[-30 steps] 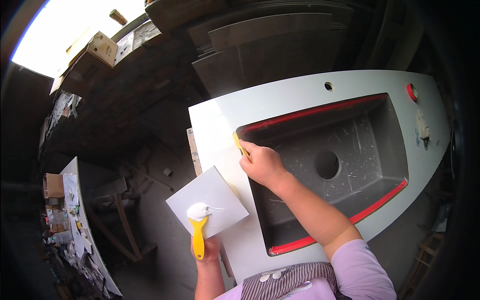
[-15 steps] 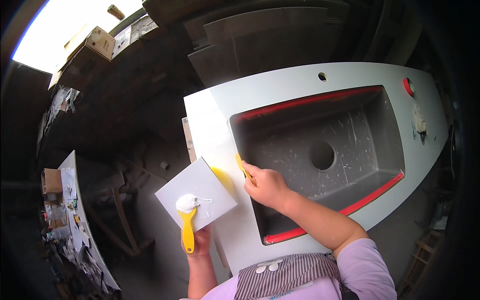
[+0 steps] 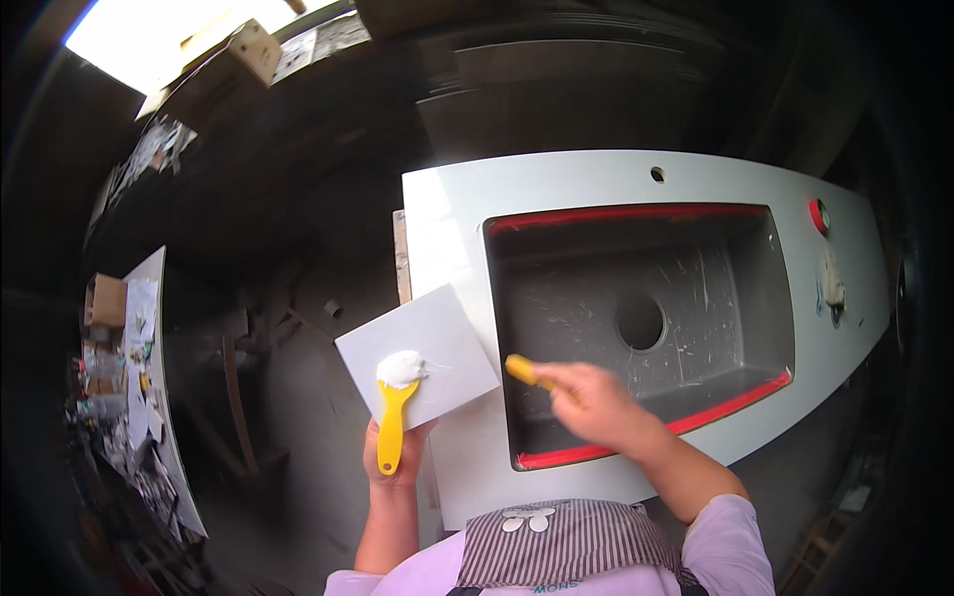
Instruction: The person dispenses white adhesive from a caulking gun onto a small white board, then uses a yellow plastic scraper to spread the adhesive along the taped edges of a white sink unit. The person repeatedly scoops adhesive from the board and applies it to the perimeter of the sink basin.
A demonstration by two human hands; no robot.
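Note:
My left hand [image 3: 378, 454] holds a square white board [image 3: 452, 338] from below, its fingers mostly hidden underneath. A blob of white paste [image 3: 401, 369] sits on the board, with the broad end of a yellow scraper [image 3: 395, 429] in it. That scraper's handle points toward me over the left hand. Closed around a second yellow scraper [image 3: 520, 370], my right hand [image 3: 596, 402] is slightly blurred above the left part of a dark grey sink [image 3: 576, 318]. The sink is set in a white countertop [image 3: 452, 233], with red tape [image 3: 636, 214] along its far and near edges.
On the countertop's right side are a red tape roll [image 3: 819, 217] and a crumpled pale cloth [image 3: 833, 283]. A small tap hole [image 3: 658, 175] lies behind the sink. Far left stands a cluttered table [image 3: 144, 328] with papers and a cardboard box [image 3: 104, 301]. Large panels lean at the back.
My right hand has moved off the sink's left edge, nearer to me and over the basin, with its scraper. The left hand still holds the board. The whole view has shifted.

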